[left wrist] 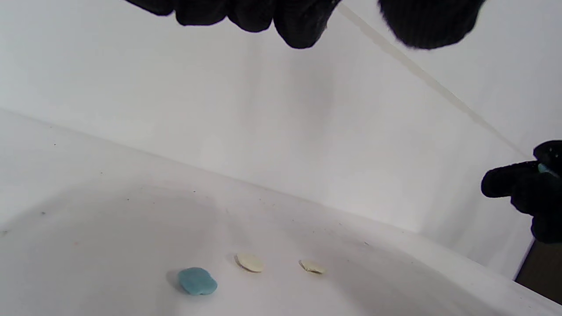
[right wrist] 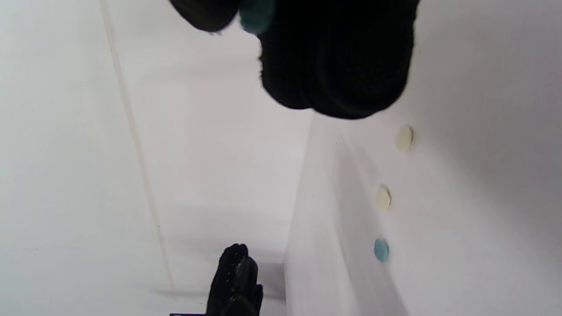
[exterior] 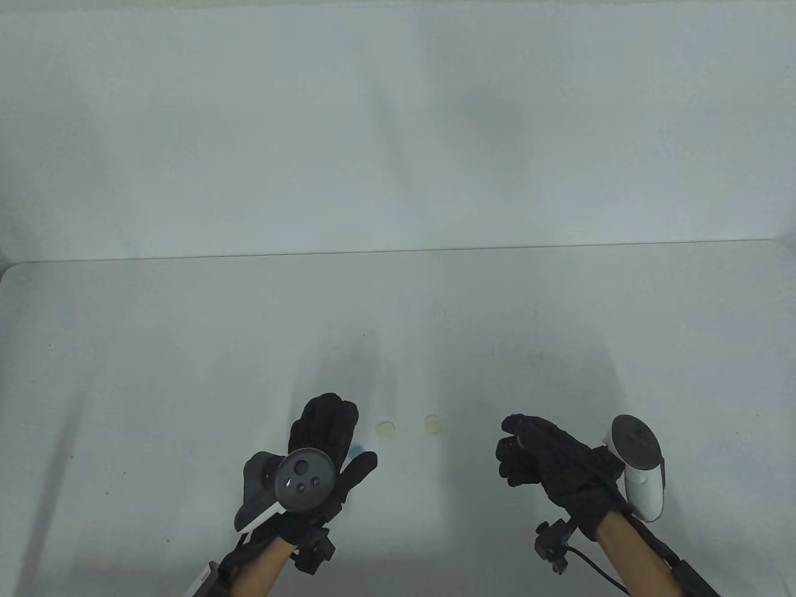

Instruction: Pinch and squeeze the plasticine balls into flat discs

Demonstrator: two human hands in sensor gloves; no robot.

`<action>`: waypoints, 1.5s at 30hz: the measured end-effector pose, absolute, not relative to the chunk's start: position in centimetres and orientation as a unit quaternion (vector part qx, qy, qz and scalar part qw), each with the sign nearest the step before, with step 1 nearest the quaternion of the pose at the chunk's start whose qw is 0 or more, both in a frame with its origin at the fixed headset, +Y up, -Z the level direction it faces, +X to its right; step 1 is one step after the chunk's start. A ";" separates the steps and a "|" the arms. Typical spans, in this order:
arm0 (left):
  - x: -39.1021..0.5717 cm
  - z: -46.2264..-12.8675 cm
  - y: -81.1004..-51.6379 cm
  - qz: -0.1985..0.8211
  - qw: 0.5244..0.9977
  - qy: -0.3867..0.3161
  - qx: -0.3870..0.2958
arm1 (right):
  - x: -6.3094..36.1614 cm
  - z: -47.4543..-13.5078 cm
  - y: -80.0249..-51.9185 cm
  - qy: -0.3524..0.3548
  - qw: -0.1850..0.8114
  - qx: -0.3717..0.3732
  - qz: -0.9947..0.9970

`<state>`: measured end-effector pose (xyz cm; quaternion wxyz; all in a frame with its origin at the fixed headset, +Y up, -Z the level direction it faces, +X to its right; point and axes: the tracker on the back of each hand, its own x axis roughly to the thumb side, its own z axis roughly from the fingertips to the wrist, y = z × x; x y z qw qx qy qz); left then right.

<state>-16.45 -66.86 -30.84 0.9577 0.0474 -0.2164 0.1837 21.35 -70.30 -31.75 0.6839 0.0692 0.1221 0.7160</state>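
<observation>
My left hand [exterior: 341, 435] hovers open and empty over the table, its fingers [left wrist: 298, 22] apart. A flat blue disc [left wrist: 197, 281] lies just under it, half hidden in the table view [exterior: 356, 452]. Two pale yellow discs [exterior: 385, 428] [exterior: 432, 423] lie flat to its right, between my hands. My right hand [exterior: 513, 438] is raised and pinches a small blue-green plasticine piece [right wrist: 257, 13] between thumb and fingers. The piece also shows in the left wrist view [left wrist: 544, 168].
The white table [exterior: 186, 373] ends at a far edge against a white wall [exterior: 398, 124]. Small dark specks dot the surface.
</observation>
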 end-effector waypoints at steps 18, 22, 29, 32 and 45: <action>-16.5 -30.8 -66.9 0.183 0.958 -0.217 0.046 | 21.3 -31.7 -70.2 0.115 0.668 0.063 0.732; -16.5 -30.8 -66.9 0.184 0.958 -0.216 0.047 | 21.3 -31.8 -70.7 0.146 0.689 0.088 0.705; -16.5 -30.8 -66.9 0.183 0.958 -0.215 0.046 | 21.4 -32.0 -70.9 0.139 0.695 0.070 0.702; -16.5 -30.9 -66.9 0.184 0.958 -0.216 0.046 | 21.6 -32.0 -70.8 0.127 0.694 0.056 0.707; -16.4 -30.8 -66.8 0.184 0.958 -0.217 0.048 | 21.6 -31.9 -70.9 0.136 0.705 0.067 0.693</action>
